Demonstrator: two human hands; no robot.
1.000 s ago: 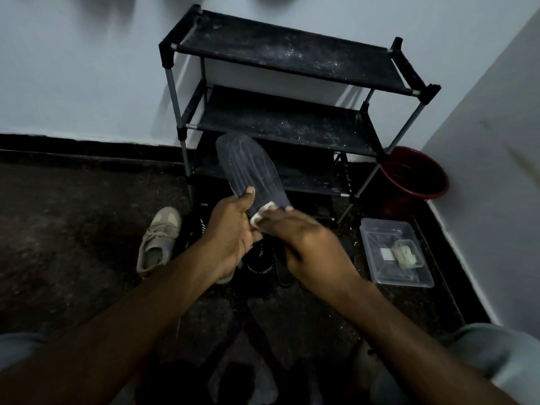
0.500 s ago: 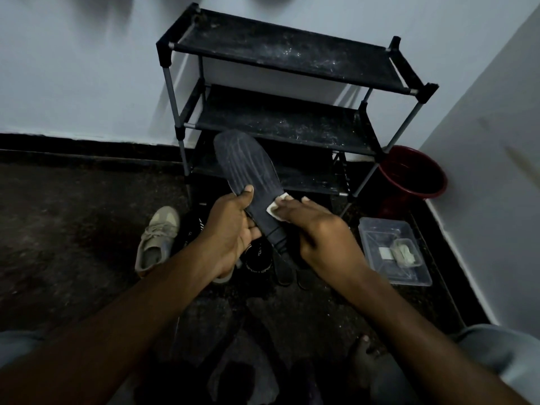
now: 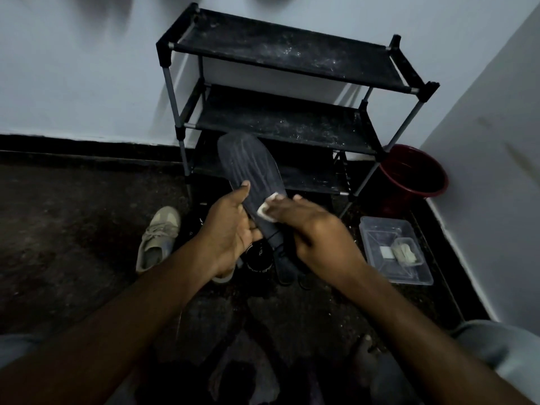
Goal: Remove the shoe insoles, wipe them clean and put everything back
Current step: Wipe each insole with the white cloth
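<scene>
Roughly midway, judging from the head view: one insole (image 3: pixel 251 171) is out of its shoe and being wiped, so removal is done for this one at least. Cleaning is under way, and putting everything back is not yet begun.

The left hand (image 3: pixel 230 232) grips the insole near its heel end, with the thumb laid across the upper face and the fingers curled underneath. It holds the insole tilted up in front of the shoe rack (image 3: pixel 280 54), toe end highest. The right hand (image 3: pixel 315 232) is motion-blurred. Its fingers lie nearly straight over a small white wipe (image 3: pixel 267 207) and press it onto the insole's middle; the thumb is hidden.

- **Insoles:** one is held. A dark flat shape on the floor (image 3: pixel 73 229) below the hands may be a second, but that cannot be told.
- **Wipes in use:** one.
- **Shoes:** one beige shoe (image 3: pixel 159 238) lies on the floor to the left of the hands. Dark footwear sits right under the hands, too murky to count.
- **Rack:** one, with three shelves.
- **Bucket:** one red bucket (image 3: pixel 413 173) stands in the corner by the right wall.
- **Container:** one clear container (image 3: pixel 391 249) sits near the right wall, with two pale items inside.

Left to do, as I judge it: finish this wipe, treat any other insole, then refit and tidy.
</scene>
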